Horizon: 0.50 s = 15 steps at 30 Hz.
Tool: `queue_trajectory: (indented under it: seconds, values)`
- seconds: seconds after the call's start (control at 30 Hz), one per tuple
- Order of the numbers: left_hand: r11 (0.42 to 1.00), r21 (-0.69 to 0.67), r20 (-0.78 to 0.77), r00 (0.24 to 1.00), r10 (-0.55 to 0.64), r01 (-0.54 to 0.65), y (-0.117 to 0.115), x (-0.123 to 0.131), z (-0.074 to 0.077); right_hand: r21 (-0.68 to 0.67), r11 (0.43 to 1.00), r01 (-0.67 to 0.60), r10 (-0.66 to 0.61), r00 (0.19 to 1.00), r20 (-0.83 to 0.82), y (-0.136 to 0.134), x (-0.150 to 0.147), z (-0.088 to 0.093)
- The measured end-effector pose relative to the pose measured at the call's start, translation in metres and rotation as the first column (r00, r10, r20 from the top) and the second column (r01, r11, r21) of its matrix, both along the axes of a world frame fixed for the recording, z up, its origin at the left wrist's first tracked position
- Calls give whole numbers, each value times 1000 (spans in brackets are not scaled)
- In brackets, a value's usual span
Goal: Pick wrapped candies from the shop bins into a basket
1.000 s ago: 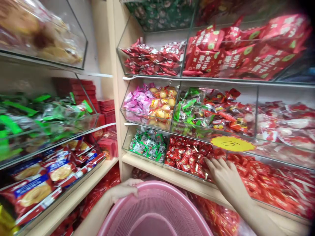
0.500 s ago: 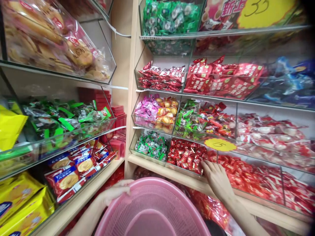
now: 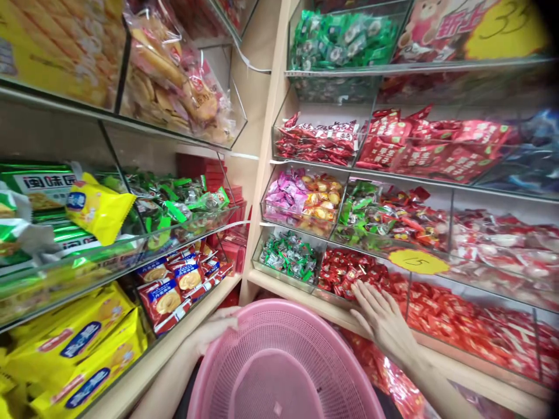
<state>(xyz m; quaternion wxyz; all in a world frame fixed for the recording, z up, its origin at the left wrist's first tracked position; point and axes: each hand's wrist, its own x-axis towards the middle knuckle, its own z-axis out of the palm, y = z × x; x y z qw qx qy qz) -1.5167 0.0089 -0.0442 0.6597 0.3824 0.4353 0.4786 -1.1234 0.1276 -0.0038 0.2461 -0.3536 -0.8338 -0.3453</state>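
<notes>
My left hand (image 3: 215, 329) grips the far left rim of a round pink plastic basket (image 3: 279, 366) held low in front of me. My right hand (image 3: 381, 317) lies flat with fingers spread on the front edge of a clear bin of small red-wrapped candies (image 3: 345, 273) on the lowest right-hand shelf. It holds nothing that I can see. A yellow price tag (image 3: 418, 262) with a handwritten number sticks to the bin wall just above that hand.
Clear bins line the right shelving: green-wrapped candies (image 3: 288, 256), pink and gold sweets (image 3: 301, 195), red packets (image 3: 419, 145). The left shelves hold yellow snack bags (image 3: 70, 349), biscuit packs (image 3: 174, 285) and green packets (image 3: 174, 201). A wooden shelf edge (image 3: 301, 294) runs below the bins.
The view has swung left and upward, so more of the left shelves shows. My right hand has drawn back from inside the red candy bin to its front edge. My left hand stays on the basket.
</notes>
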Motion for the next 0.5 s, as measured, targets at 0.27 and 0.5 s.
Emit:
queue_trajectory:
  seconds: [0.27,0.5]
  values:
    - [969,-83,92,966,241,-234,-24,-8,-1,-237,937,-256,231,964,-131,-29,-55,2]
    - [917,-99,-115,920,374,-386,-39,0,19,-593,707,-384,133,896,-423,-22,-58,-25]
